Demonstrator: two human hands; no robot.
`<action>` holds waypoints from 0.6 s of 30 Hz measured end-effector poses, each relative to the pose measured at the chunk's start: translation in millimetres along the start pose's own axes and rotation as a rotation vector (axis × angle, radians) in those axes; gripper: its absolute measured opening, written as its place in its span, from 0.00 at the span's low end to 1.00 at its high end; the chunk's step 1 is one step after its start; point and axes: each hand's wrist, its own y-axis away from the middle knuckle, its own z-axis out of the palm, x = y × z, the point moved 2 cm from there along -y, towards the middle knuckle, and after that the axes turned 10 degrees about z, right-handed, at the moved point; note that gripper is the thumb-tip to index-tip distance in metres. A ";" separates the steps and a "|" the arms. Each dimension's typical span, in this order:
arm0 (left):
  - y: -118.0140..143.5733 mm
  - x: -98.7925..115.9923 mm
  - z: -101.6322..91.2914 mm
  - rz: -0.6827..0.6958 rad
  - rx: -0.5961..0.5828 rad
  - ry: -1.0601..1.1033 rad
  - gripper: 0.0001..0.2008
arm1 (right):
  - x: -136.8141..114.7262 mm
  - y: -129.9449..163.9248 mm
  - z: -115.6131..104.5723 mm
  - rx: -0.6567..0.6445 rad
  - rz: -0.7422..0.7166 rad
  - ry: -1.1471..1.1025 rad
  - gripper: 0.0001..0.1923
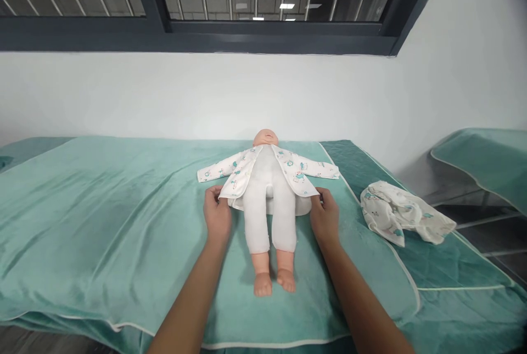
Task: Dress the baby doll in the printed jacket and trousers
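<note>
From the head camera, a baby doll (269, 200) lies on its back in the middle of a bed covered with a green blanket (102, 206), head toward the far wall, bare feet toward the near edge. A printed jacket (242, 170) lies open under it, sleeves spread left and right. The left hand (217, 215) pinches the jacket's left front panel by its lower hem; the right hand (325, 217) grips the right panel's lower corner. Both hands are closed on cloth, one on each side of the doll's hips. A crumpled printed garment (401, 214) lies to the right, well apart. If one side is pulled harder, I think the doll could roll or slide askew, and a sleeve could slip off an arm.
</note>
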 end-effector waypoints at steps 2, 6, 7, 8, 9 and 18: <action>-0.4 -2.4 0.0 0.026 0.011 -0.035 0.07 | 1.3 -1.0 -0.3 0.017 -0.002 0.003 0.15; -0.9 -7.3 -0.1 0.087 0.023 -0.132 0.09 | 2.9 -2.3 -0.6 0.045 -0.020 0.034 0.15; -0.9 -8.2 -0.3 0.097 0.023 -0.157 0.11 | 3.2 -2.4 -0.7 0.051 -0.024 0.039 0.15; -0.9 -9.0 -0.6 0.107 0.019 -0.179 0.13 | 3.5 -2.4 -0.9 0.058 -0.027 0.044 0.14; -0.8 -9.7 -0.9 0.119 0.012 -0.200 0.15 | 3.9 -2.5 -1.1 0.065 -0.029 0.047 0.14; -0.2 -10.4 1.6 0.160 -0.076 -0.202 0.16 | 11.6 -7.0 -0.1 0.074 -0.086 0.068 0.15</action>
